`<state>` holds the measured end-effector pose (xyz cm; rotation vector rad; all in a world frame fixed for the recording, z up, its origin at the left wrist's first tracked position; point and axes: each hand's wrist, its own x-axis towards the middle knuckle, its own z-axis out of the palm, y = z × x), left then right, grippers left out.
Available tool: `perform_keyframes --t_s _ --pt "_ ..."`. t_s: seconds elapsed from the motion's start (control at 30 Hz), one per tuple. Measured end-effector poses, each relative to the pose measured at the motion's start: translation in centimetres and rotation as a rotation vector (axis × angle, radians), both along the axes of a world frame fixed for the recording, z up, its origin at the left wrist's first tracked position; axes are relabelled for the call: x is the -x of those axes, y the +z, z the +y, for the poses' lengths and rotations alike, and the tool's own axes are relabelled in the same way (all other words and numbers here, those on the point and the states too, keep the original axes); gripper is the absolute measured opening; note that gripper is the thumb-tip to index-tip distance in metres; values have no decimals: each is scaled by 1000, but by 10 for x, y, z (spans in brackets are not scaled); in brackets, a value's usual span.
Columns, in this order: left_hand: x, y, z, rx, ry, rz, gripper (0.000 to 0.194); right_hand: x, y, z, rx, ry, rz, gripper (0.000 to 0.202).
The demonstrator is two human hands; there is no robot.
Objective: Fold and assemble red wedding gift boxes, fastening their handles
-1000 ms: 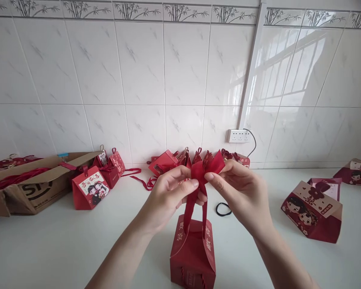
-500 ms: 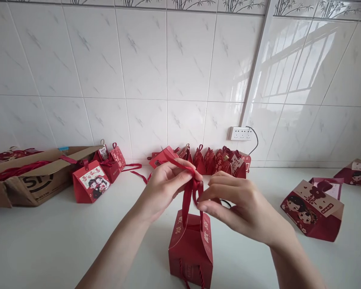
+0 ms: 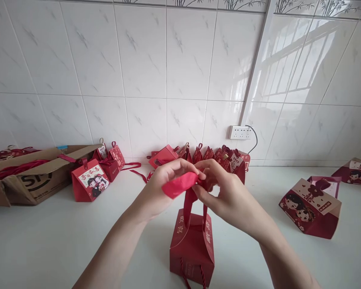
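Note:
A red gift box [image 3: 191, 249] stands upright at the front middle, with gold characters on its side flaps and twisted red cords at its front. Red ribbon [image 3: 180, 185] rises from the top of the box to both hands. My left hand [image 3: 161, 186] pinches the ribbon above the box, and a wide loose piece hangs across its fingers. Right beside it, my right hand [image 3: 225, 190] is closed on the same ribbon, its fingertips touching those of my left hand. The exact crossing of the ribbon is hidden between the fingers.
A cardboard box [image 3: 45, 180] holding red ribbon lies at the left, beside a red box with a couple print [image 3: 90, 180]. Several small red boxes [image 3: 198, 155] line the tiled wall below a power strip [image 3: 240, 132]. A larger patterned box [image 3: 311, 208] sits at the right.
My right hand has moved left and up, its fingertips now meeting my left hand's. A broad ribbon piece now lies across my left fingers.

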<state>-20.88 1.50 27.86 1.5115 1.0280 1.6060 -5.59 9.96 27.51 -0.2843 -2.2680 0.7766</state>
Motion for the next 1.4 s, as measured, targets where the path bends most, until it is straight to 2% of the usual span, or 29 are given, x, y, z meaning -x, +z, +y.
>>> perform_keyframes --t_s 0.1,0.43,0.6,0.87,0.97,1.13,1.23,1.4 --pt "4 -1 -1 21 16 34 12 0 0 1 -34 -99 -25 15" --pt "6 2 -1 74 58 105 17 7 -2 2 -124 -282 -23 20" --pt "6 2 -3 87 68 126 18 7 -1 5 -162 -235 34 21" --pt "11 2 -3 43 127 126 16 -8 4 9 22 -55 127 24" --pt "10 0 -1 64 153 133 16 -5 2 10 42 -48 245 23" --pt "1 -4 5 72 128 47 9 1 -2 11 17 -118 395 36" --pt "-6 -7 10 50 88 -36 8 1 -2 8 20 -140 431 35" --pt "-11 -13 11 62 32 -32 9 1 -2 6 35 -114 480 31"
